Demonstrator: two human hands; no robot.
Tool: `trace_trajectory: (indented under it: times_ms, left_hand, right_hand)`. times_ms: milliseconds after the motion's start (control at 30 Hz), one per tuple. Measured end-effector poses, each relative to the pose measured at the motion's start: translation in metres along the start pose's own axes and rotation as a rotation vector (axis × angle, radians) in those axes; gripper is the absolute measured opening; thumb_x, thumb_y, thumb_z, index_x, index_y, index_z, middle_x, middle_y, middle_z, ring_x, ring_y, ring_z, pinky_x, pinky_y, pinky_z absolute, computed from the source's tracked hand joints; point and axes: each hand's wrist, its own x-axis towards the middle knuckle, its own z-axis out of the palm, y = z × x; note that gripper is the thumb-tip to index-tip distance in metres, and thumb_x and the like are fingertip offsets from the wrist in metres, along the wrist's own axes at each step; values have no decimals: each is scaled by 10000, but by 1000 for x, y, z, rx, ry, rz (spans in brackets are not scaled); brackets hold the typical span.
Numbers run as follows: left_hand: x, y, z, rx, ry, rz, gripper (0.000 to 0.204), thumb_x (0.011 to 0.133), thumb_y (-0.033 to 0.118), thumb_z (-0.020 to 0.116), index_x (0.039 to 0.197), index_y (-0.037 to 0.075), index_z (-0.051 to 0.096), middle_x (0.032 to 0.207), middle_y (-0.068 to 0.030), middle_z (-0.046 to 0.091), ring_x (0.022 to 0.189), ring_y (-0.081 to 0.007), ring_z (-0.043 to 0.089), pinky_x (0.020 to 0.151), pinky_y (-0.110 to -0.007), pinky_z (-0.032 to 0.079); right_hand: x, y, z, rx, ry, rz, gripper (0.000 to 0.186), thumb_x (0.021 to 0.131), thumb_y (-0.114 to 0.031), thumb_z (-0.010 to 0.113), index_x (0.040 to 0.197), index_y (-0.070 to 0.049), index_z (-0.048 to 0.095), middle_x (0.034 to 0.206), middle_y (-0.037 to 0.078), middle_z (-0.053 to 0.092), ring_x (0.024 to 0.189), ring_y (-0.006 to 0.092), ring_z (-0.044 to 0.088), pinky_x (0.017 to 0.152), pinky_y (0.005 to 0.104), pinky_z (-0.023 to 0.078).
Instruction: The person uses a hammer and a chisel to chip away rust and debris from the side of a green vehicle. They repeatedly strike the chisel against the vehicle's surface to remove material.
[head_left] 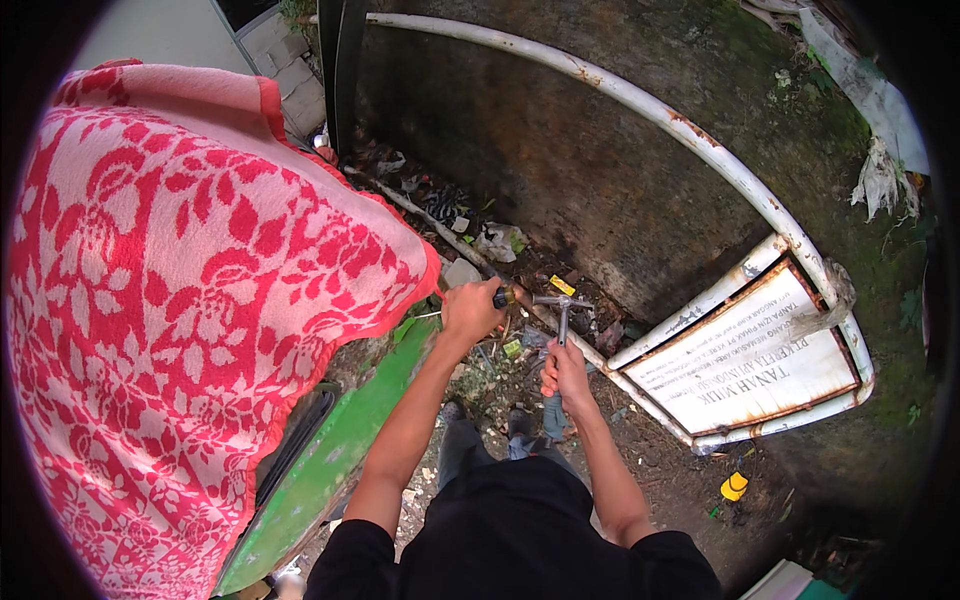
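My left hand [470,312] is closed around the black and yellow handle of a tool [505,297], perhaps a screwdriver or chisel, beside a rusty section of the lower white pipe [602,360]. Its tip is too small to make out. My right hand [568,374] grips a metal hammer [563,308] upright in the picture, its head close to the tool's handle; whether they touch I cannot tell. The pipe belongs to a curved white rusty frame [690,135] carrying a white sign panel [740,350] at the right.
A pink and red floral blanket [160,300] covers the left, beside a green painted panel [330,470]. A mossy dark slab [520,130] lies behind the pipes. Litter, dead leaves and a yellow scrap [733,487] lie on the dirt around my feet.
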Motion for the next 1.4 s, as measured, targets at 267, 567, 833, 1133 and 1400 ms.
trace_trajectory:
  times_ms: [267,567,833,1133,1400]
  left_hand:
    - [3,8,-2,5,-25,-54,345,727,198,742,1015,113,570,805,-146,703,792,-386,692,681,-511,520]
    - [-14,-17,3,-33,-41,-223,346,797,227,697,1095,193,526,893,-145,704,923,-370,671,754,-512,445]
    - [-8,-3,6,-29,-5,63,359,712,148,712,1043,141,575,877,-116,710,828,-359,686,674,-486,514]
    - [-1,0,7,-18,9,85,337,706,145,714,1019,136,589,850,-114,713,799,-362,691,681,-497,523]
    - [0,-6,11,-14,11,52,341,707,171,720,1029,133,616,890,-117,719,820,-371,689,708,-500,519]
  right_hand:
    - [10,-4,7,166,37,-158,131,1031,-233,482,993,-123,423,562,-25,325,368,87,321,319,271,308]
    - [15,-29,8,116,82,-164,129,1038,-227,483,984,-131,416,566,-33,338,377,77,347,326,267,319]
    - [12,-25,7,116,23,-157,118,1037,-234,492,988,-144,435,564,-20,324,388,83,337,336,261,318]
    - [0,-18,1,121,53,-91,129,1039,-235,489,969,-148,425,576,-20,340,397,79,348,343,256,319]
    - [-3,-26,-7,102,68,-82,135,1038,-234,484,959,-151,412,580,-22,351,390,78,350,346,258,323]
